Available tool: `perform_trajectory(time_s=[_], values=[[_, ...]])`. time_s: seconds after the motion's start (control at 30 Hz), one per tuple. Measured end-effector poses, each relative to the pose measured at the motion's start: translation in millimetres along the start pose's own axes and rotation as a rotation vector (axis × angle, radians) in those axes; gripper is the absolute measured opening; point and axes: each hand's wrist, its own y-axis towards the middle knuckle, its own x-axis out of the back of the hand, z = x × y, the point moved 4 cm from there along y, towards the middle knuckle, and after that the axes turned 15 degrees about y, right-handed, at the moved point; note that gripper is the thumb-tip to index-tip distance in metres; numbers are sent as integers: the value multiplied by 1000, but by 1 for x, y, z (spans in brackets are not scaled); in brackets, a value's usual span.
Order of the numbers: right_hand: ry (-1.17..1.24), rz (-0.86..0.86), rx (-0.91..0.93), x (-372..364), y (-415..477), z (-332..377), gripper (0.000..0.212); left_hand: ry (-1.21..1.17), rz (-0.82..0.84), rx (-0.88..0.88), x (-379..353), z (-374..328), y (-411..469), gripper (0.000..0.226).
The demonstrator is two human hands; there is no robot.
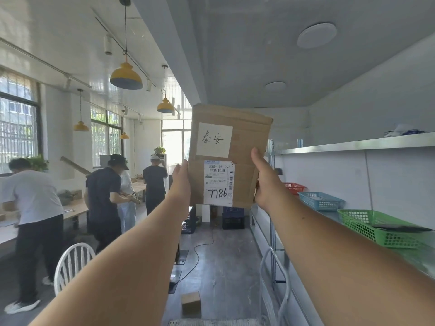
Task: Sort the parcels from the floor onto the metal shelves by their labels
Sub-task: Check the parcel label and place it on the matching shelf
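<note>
- The cardboard parcel [229,156] is up at arm's length in front of the face, between the two hands, with its labelled side turned to the camera.
- The left hand [180,182] presses flat against the parcel's left edge, thumb up along the side; its fingers are hidden behind the box.
- The right hand [263,182] clamps the lower right edge, thumb on the front face and the remaining fingers wrapped out of sight behind. Both hands are closed on the parcel, set apart by its width.
- Above the hands on the box sits a white handwritten note [214,140] in Chinese characters; between the hands is a printed shipping label [219,182] with a barcode and "7786" written by hand.
- The step in hand looks like reading the labels to choose a shelf. To do it well, hold the box steady and square to the eyes, and keep thumbs off both labels.
- The metal shelves [353,145] run along the wall to the right of the right hand, with a red basket [294,187], a blue basket [321,201] and a green basket [376,228] on the lower level.
- No shelf markings are readable here, so the matching spot cannot be told.
- A small box [191,302] lies on the floor [223,267] well below the hands, likely yet to be sorted.
</note>
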Motion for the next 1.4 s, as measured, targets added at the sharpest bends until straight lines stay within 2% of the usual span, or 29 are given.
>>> perform_trajectory(time_s=[0.07,0.13,0.23,0.33,0.5,0.63,0.8,0.9,0.97,1.03,1.2,1.4], values=[[-39,-15,-11,2,-2,1,116,-8,-2,7,3,2,-1,56],[-36,-28,-37,5,-2,1,125,-7,10,9,7,5,-2,57],[-50,-50,-73,7,-6,-2,102,-21,26,-80,9,4,-2,50],[-74,-52,-67,11,-6,-5,83,-30,18,-97,8,2,-4,50],[-150,-95,-72,15,-9,-8,90,-28,53,-93,8,4,-8,48],[-87,-87,-73,17,-11,-7,83,-53,102,-90,8,10,-9,50],[-109,-56,-61,22,-12,-8,74,-122,141,-29,7,17,-8,64],[-173,-72,-5,26,-12,-4,79,-108,183,-21,9,18,-9,70],[-166,-65,24,27,-11,-1,70,-100,208,-35,7,19,-8,74],[-156,-47,12,28,-11,-1,65,-128,228,-29,4,20,-8,74],[-134,-32,-13,30,-13,-11,81,-183,321,-15,-2,24,-7,73],[-100,-65,9,37,-10,-19,67,-226,347,-8,1,29,-6,60]])
